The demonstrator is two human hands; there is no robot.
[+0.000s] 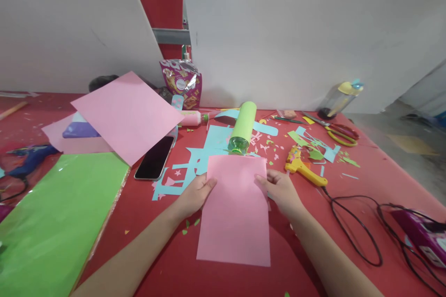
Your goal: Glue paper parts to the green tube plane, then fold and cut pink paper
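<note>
A pink sheet of paper point(237, 213) is held up over the red table between my two hands. My left hand point(197, 193) pinches its left edge, thumb on the front. On the opposite edge, my right hand point(279, 189) grips the paper the same way, its thumb near the upper right corner. Just beyond the sheet's top edge lies a bottle wrapped in green paper point(245, 120), its clear green neck pointing toward me. Cut light blue paper point(214, 141) spreads out behind and left of the sheet, among small pink and green scraps.
To the right lie a yellow glue gun point(303, 169) with a looping black cable, scissors point(336, 132) and a purple power strip point(423, 236). Left are a phone point(155, 160), a green paper pack point(66, 222), more pink sheets point(128, 116) and a blue glue gun point(33, 160). White boards point(296, 41) stand behind.
</note>
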